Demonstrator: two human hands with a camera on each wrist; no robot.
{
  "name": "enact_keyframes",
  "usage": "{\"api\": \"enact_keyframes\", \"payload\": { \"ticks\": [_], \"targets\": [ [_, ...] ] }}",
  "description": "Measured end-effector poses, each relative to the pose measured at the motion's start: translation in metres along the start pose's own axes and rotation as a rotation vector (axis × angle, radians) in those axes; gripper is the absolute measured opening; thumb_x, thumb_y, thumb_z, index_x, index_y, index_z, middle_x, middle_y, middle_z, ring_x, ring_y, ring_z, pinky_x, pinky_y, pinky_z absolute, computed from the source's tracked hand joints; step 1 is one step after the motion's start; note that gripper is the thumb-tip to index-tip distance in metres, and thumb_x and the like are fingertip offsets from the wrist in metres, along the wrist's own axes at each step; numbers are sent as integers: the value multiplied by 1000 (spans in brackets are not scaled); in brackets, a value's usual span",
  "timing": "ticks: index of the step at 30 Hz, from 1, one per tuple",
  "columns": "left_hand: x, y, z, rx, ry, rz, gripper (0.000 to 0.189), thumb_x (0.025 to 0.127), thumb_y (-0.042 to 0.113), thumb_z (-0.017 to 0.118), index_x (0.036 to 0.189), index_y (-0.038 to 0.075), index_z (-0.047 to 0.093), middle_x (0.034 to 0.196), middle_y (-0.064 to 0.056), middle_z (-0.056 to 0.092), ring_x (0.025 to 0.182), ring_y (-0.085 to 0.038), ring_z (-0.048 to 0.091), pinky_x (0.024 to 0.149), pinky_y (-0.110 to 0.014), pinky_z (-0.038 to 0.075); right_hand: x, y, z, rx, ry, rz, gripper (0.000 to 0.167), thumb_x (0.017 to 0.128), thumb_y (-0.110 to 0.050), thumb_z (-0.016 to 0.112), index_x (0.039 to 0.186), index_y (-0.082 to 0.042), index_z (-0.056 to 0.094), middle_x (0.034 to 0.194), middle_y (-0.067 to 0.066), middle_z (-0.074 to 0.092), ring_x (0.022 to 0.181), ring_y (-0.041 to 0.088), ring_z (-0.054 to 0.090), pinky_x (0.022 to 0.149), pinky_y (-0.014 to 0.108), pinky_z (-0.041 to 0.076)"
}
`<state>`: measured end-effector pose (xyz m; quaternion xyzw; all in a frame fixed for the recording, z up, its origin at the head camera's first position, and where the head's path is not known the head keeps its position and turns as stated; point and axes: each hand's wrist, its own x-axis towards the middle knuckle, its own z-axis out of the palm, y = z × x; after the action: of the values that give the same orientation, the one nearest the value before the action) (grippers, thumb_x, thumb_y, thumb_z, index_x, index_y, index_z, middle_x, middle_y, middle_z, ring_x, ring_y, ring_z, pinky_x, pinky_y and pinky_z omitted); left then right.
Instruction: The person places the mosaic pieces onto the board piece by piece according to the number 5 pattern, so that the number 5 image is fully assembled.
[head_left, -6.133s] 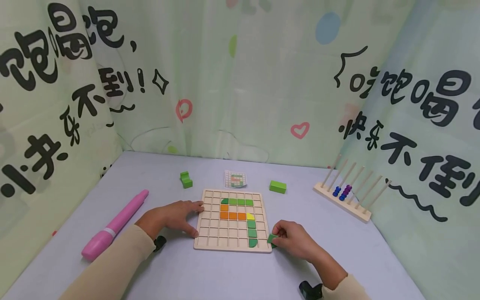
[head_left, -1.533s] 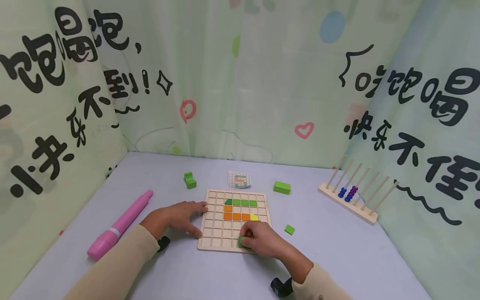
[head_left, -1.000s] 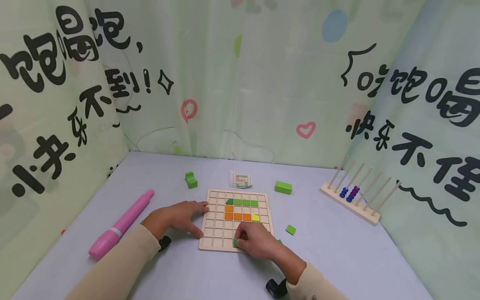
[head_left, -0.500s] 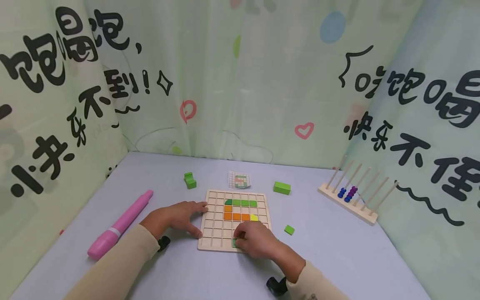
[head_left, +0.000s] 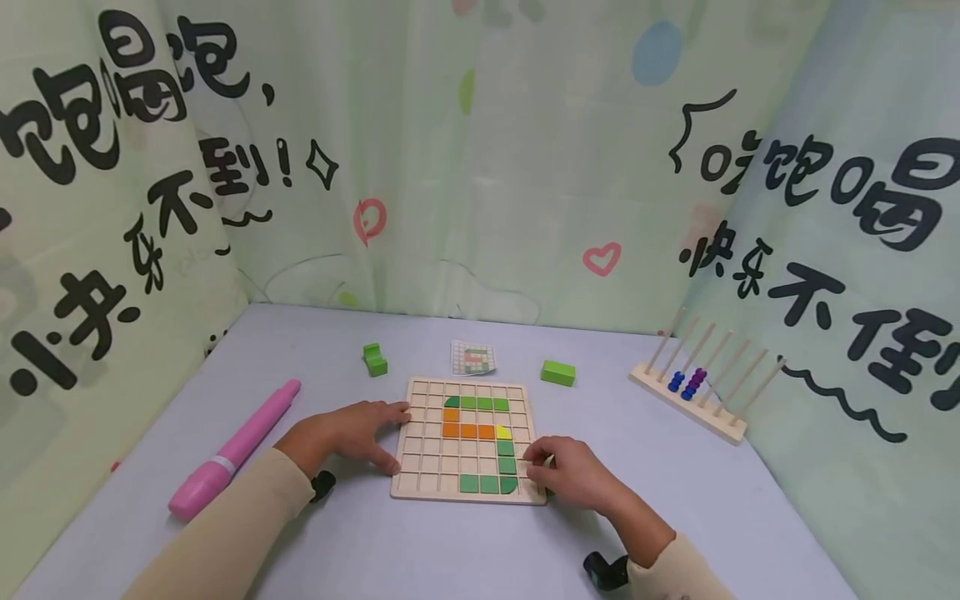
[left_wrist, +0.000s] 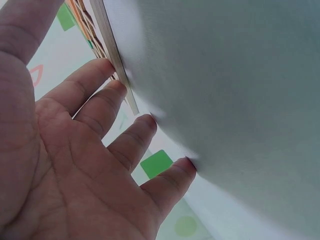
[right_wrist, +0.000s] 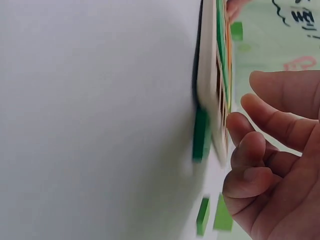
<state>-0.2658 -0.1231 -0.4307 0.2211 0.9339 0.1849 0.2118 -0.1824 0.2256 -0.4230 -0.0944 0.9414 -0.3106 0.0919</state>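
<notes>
A wooden grid board [head_left: 427, 462] lies on the table, with orange, yellow and green tiles set in its cells. Two square green tiles [head_left: 478, 484] sit in its front row beside a rounded one. My left hand [head_left: 352, 435] rests at the board's left edge, fingers spread, as the left wrist view also shows. Over the right edge hovers my right hand [head_left: 572, 473], fingers loosely bent and holding nothing. Below it, in the right wrist view, a dark green block [right_wrist: 201, 135] lies against the board's side. A smaller light green block [right_wrist: 202, 216] lies farther off.
Behind the board are a stepped green block [head_left: 374, 360], a printed pattern card [head_left: 473, 358] and a long green block [head_left: 558, 372]. A pink pen-shaped object [head_left: 236, 450] lies left. A peg rack [head_left: 693, 404] with blue and purple beads stands right.
The right hand has let go of a green tile in the front row and drawn back to the right edge. Six seconds ago that row held only the rounded tile. The left hand stays put.
</notes>
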Motion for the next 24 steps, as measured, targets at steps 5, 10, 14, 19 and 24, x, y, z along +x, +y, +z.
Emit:
{"api": "enact_keyframes", "payload": {
  "ticks": [5,10,14,19,24],
  "targets": [
    [0,-1,0,6,-3,3,92,78,45,91,156,19,49,168,-3,36,155,-33,32,124,-54,32,-10,12,-6,-43,42,78,14,89,-7,76,102,-11,75,94,-2,67,81,15,55,72,31,49],
    [1,-2,0,11,0,16,93,77,44,91,155,17,50,167,-5,38,154,-34,34,123,-55,33,-16,20,-8,-95,33,104,18,87,-4,77,104,-11,77,95,-2,66,86,15,55,77,34,51],
    [1,-4,0,8,4,16,93,77,44,92,155,18,49,167,-7,39,153,-35,34,123,-56,33,-16,24,-7,-131,21,76,23,86,-3,79,108,-11,78,93,-3,64,85,14,54,75,32,49],
    [2,-4,3,-8,5,7,90,77,43,92,154,20,51,167,-2,38,154,-33,34,124,-55,32,-16,23,-5,-164,23,61,19,85,-2,81,100,-13,78,90,-3,62,85,15,53,78,34,50],
    [1,-3,3,1,7,7,90,77,44,92,154,21,52,167,-1,38,154,-33,33,124,-55,32,-16,25,-5,-138,26,70,19,84,-1,82,89,-13,69,86,-2,61,83,15,54,75,33,50]
  ]
}}
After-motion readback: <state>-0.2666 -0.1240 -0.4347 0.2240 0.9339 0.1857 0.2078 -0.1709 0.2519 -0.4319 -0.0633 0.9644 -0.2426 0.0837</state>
